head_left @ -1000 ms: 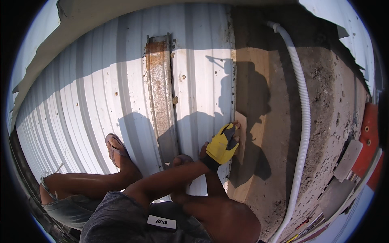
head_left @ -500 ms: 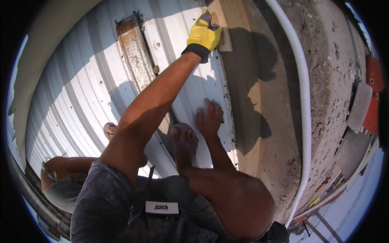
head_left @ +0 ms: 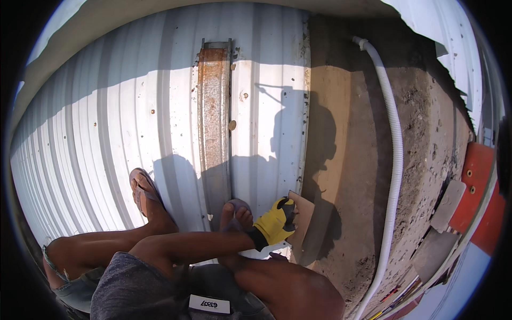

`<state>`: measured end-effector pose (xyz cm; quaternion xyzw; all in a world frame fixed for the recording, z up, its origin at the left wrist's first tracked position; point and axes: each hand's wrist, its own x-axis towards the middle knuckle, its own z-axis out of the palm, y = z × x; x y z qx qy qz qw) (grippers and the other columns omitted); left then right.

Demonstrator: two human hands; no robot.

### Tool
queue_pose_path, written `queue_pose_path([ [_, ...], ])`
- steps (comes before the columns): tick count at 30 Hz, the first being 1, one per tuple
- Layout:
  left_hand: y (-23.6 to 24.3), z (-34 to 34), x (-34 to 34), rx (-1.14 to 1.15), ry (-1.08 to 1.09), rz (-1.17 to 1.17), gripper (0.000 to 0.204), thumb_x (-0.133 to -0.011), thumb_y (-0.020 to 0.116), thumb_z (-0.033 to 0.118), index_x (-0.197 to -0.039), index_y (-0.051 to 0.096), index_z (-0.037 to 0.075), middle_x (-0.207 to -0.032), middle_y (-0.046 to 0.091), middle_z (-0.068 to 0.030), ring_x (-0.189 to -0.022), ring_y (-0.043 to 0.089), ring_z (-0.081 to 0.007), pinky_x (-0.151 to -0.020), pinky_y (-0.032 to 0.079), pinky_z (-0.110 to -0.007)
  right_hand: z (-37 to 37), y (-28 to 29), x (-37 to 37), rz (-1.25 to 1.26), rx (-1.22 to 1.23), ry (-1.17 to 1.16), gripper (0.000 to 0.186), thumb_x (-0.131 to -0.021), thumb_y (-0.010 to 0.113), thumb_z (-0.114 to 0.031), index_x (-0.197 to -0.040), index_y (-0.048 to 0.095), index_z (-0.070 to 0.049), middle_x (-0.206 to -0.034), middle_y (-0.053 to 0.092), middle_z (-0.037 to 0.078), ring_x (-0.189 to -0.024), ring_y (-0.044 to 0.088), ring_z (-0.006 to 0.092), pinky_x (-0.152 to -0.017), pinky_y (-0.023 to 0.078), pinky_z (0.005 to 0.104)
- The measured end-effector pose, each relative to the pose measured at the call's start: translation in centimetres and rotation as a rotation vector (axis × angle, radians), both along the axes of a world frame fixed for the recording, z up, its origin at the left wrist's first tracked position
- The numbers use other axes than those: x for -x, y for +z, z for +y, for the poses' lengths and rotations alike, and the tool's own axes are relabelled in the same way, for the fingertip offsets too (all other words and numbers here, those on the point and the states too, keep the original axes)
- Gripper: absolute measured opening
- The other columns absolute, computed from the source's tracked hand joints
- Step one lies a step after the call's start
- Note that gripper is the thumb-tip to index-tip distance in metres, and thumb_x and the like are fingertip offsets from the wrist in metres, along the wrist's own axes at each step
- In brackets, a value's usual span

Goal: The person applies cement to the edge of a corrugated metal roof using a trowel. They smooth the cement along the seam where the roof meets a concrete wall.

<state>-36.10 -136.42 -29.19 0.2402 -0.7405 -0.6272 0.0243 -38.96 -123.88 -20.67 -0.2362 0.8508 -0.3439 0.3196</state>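
Observation:
My left hand (head_left: 276, 223), in a yellow and dark grey glove, is closed around the grip of a wooden float (head_left: 303, 220). The float's flat board lies at the right edge of the white corrugated metal sheet, over a smooth band of mortar (head_left: 329, 160). Glove and fingers hide most of the grip. Low in the picture, beside my raised knee, a small dark part of my bare right hand (head_left: 277, 257) shows; its fingers cannot be made out.
A rusty metal channel (head_left: 214, 106) lies on the corrugated sheet (head_left: 138, 117), with small stones beside it. My sandalled feet rest on the sheet. A white corrugated hose (head_left: 396, 138) runs down the right over rough concrete (head_left: 421, 160). Red panels (head_left: 472, 176) stand at far right.
My left hand has drawn the float from the far end of the mortar band back close to my knees. My right hand has dropped from the sheet, mostly behind my knee. The view has turned.

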Motion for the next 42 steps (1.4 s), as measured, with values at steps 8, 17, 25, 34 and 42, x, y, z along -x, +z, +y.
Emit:
queue_pose_path([
  [8, 7.9, -18.2, 9.4, 0.118, 0.574, 0.122, 0.06, -0.077, 0.082, 0.017, -0.131, 0.057, 0.004, -0.133, 0.057, -0.0218, -0.126, 0.053, -0.0446, -0.106, 0.047, -0.046, -19.2, 5.1, 8.8, 0.592, -0.101, 0.204, 0.069, -0.084, 0.077, -0.004, -0.144, 0.042, 0.0, -0.131, 0.052, 0.023, -0.103, 0.067, 0.0375, -0.087, 0.055, 0.0456],
  [17, 9.6, -20.5, 9.1, 0.124, 0.516, 0.275, 0.047, -0.088, 0.074, 0.013, -0.133, 0.061, 0.004, -0.126, 0.063, -0.0176, -0.101, 0.067, -0.032, -0.088, 0.055, -0.038, -22.3, 2.2, 15.9, 0.847, -0.097, 0.139, 0.064, -0.09, 0.073, -0.014, -0.147, 0.044, -0.008, -0.122, 0.065, 0.02, -0.108, 0.066, 0.0421, -0.092, 0.053, 0.0488],
  [25, 1.5, -33.4, 5.7, 1.078, 0.483, -0.136, 0.045, -0.09, 0.069, 0.026, -0.132, 0.062, 0.009, -0.135, 0.058, -0.0162, -0.124, 0.055, -0.0394, -0.104, 0.046, -0.05, -27.6, 3.0, 25.8, 0.799, -0.117, 0.125, 0.063, -0.091, 0.061, -0.022, -0.151, 0.047, -0.012, -0.138, 0.062, 0.021, -0.118, 0.065, 0.04, -0.1, 0.052, 0.0461],
  [34, 0.3, -32.3, 5.5, 1.131, 0.322, -0.242, 0.05, -0.093, 0.064, 0.037, -0.135, 0.059, 0.012, -0.139, 0.054, -0.0146, -0.13, 0.05, -0.0377, -0.11, 0.039, -0.051, -34.7, 1.0, 30.3, 0.82, -0.22, 0.085, 0.048, -0.09, 0.06, -0.027, -0.133, 0.057, -0.009, -0.122, 0.067, 0.021, -0.109, 0.067, 0.0425, -0.093, 0.052, 0.052],
  [42, 0.3, -32.4, 5.5, 1.231, 0.345, -0.192, 0.044, -0.09, 0.065, 0.036, -0.126, 0.061, 0.011, -0.129, 0.058, -0.0123, -0.123, 0.054, -0.0347, -0.109, 0.04, -0.049, -34.6, 0.7, 31.6, 0.772, -0.276, 0.128, 0.045, -0.094, 0.056, -0.03, -0.135, 0.059, -0.011, -0.126, 0.069, 0.018, -0.114, 0.065, 0.0401, -0.097, 0.051, 0.0495],
])
